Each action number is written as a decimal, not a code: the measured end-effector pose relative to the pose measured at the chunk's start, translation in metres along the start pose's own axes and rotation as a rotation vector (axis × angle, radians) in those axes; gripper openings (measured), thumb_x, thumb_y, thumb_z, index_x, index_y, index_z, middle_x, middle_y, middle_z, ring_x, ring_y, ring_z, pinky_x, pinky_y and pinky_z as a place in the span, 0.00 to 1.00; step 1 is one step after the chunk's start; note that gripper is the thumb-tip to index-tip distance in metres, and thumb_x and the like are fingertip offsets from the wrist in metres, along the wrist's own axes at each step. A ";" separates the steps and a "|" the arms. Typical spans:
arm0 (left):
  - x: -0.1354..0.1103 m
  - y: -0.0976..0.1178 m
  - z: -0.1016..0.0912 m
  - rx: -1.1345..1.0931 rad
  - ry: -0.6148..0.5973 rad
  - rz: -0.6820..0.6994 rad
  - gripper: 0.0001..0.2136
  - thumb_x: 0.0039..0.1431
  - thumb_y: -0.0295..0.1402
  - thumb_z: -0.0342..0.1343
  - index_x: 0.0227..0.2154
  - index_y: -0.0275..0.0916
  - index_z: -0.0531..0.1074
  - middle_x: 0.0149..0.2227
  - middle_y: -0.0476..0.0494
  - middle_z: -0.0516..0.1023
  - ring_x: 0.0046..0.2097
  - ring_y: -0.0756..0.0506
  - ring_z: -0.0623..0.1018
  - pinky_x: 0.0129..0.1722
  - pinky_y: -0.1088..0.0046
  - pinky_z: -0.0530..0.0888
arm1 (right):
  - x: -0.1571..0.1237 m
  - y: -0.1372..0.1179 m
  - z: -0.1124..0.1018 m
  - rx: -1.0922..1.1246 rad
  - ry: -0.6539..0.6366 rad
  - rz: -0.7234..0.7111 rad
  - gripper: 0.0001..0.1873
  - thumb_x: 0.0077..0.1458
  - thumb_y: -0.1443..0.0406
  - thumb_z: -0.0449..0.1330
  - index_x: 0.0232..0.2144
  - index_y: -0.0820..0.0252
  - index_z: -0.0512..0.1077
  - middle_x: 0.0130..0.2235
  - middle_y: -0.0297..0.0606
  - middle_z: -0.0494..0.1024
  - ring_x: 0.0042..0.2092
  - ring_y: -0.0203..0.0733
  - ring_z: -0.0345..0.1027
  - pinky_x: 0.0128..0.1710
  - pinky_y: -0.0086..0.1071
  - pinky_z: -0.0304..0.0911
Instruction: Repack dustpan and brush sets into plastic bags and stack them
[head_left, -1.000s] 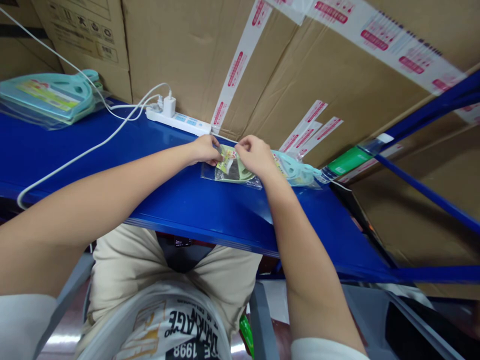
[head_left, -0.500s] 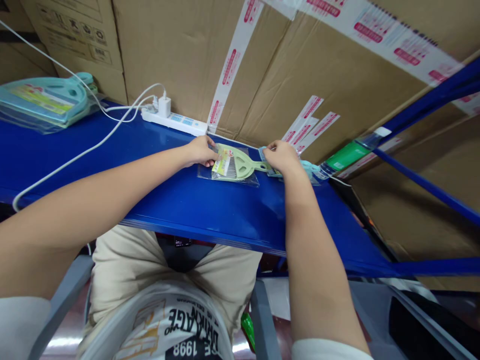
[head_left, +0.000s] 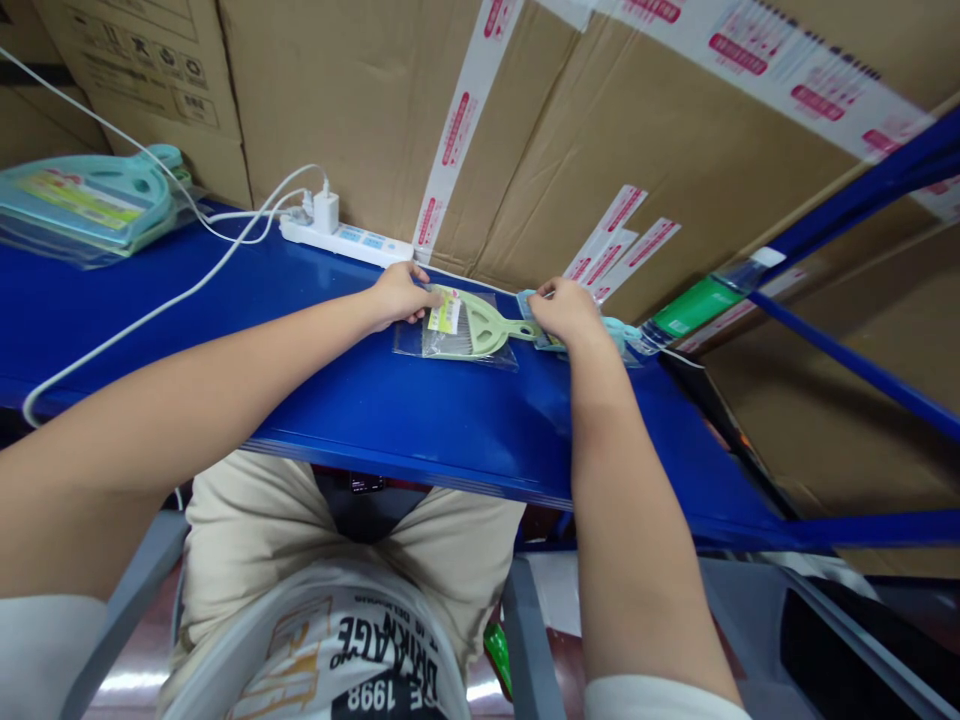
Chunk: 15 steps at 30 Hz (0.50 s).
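Observation:
A pale green dustpan and brush set [head_left: 484,330] lies in a clear plastic bag on the blue table [head_left: 420,410], its handle pointing right. At its left end, beside the yellow label, my left hand [head_left: 403,294] pinches the edge of the packed set. My right hand [head_left: 564,308] is closed over a light blue dustpan set [head_left: 619,330], just past the green handle. Much of the blue set is hidden under that hand, and its fingertips are partly hidden.
More bagged dustpans [head_left: 82,200] are stacked at the far left. A white power strip [head_left: 349,242] with a charger and cables runs along the back. Cardboard boxes [head_left: 360,110] wall the rear. A green-labelled bottle [head_left: 694,308] leans beside the blue frame bar [head_left: 862,365] at right.
My left thumb and fingers have shifted slightly at the left edge of the green set. My right hand stays nearly still, and the sets lie where they were.

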<state>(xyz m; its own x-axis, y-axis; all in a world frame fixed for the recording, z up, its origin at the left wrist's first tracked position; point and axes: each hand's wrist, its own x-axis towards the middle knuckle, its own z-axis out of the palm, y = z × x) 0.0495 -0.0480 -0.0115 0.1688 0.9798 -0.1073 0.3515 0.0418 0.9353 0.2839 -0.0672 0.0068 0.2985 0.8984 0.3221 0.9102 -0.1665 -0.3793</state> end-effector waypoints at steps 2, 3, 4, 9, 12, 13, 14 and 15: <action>0.003 -0.002 0.000 -0.025 -0.017 0.003 0.30 0.53 0.32 0.74 0.56 0.33 0.67 0.24 0.56 0.67 0.23 0.54 0.66 0.24 0.75 0.64 | -0.003 -0.005 -0.002 -0.060 -0.019 0.024 0.04 0.53 0.68 0.60 0.32 0.58 0.76 0.43 0.51 0.83 0.51 0.57 0.76 0.53 0.44 0.68; 0.004 -0.003 -0.001 -0.036 -0.034 0.005 0.30 0.52 0.33 0.74 0.55 0.33 0.67 0.24 0.55 0.68 0.23 0.54 0.67 0.23 0.75 0.64 | -0.005 -0.006 -0.002 -0.090 -0.035 0.037 0.06 0.54 0.68 0.60 0.34 0.59 0.77 0.44 0.51 0.83 0.52 0.56 0.76 0.53 0.42 0.69; 0.005 -0.004 -0.001 -0.042 -0.053 0.005 0.30 0.53 0.33 0.74 0.55 0.33 0.67 0.24 0.55 0.68 0.23 0.54 0.66 0.23 0.75 0.63 | -0.006 -0.008 -0.003 -0.117 -0.053 0.048 0.07 0.55 0.67 0.59 0.35 0.60 0.77 0.45 0.50 0.84 0.52 0.55 0.76 0.52 0.40 0.69; 0.005 -0.006 -0.002 0.016 -0.116 0.009 0.31 0.56 0.33 0.72 0.58 0.31 0.64 0.23 0.55 0.69 0.23 0.53 0.66 0.23 0.73 0.63 | -0.008 -0.011 -0.003 -0.192 -0.132 0.049 0.09 0.58 0.65 0.59 0.38 0.61 0.78 0.44 0.49 0.84 0.50 0.52 0.78 0.51 0.36 0.69; 0.004 -0.007 -0.004 0.092 -0.139 0.060 0.35 0.55 0.32 0.72 0.61 0.30 0.62 0.24 0.53 0.71 0.24 0.51 0.70 0.26 0.71 0.66 | -0.008 -0.012 -0.004 -0.197 -0.152 0.046 0.08 0.59 0.65 0.59 0.38 0.61 0.77 0.41 0.48 0.84 0.46 0.51 0.79 0.49 0.36 0.70; 0.003 -0.007 -0.005 0.121 -0.145 0.076 0.36 0.54 0.32 0.72 0.62 0.29 0.61 0.25 0.52 0.72 0.25 0.50 0.71 0.27 0.70 0.67 | -0.008 -0.012 -0.005 -0.193 -0.161 0.044 0.08 0.59 0.65 0.58 0.38 0.61 0.77 0.40 0.48 0.84 0.45 0.51 0.79 0.48 0.37 0.70; 0.003 -0.008 -0.006 0.147 -0.149 0.089 0.38 0.53 0.31 0.72 0.63 0.29 0.61 0.25 0.52 0.72 0.25 0.49 0.73 0.28 0.69 0.68 | -0.008 -0.012 -0.005 -0.189 -0.169 0.043 0.08 0.59 0.65 0.58 0.38 0.60 0.76 0.39 0.48 0.83 0.44 0.51 0.79 0.48 0.37 0.70; 0.004 -0.008 -0.008 0.170 -0.155 0.099 0.39 0.53 0.31 0.72 0.64 0.29 0.60 0.26 0.51 0.73 0.26 0.48 0.74 0.28 0.68 0.69 | -0.008 -0.012 -0.005 -0.187 -0.177 0.046 0.08 0.59 0.65 0.58 0.38 0.60 0.76 0.39 0.48 0.83 0.44 0.51 0.79 0.47 0.37 0.70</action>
<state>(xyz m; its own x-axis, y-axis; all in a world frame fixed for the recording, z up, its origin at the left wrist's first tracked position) 0.0399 -0.0432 -0.0168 0.3446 0.9353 -0.0803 0.4736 -0.0994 0.8751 0.2720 -0.0749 0.0133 0.3006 0.9425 0.1457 0.9390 -0.2658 -0.2182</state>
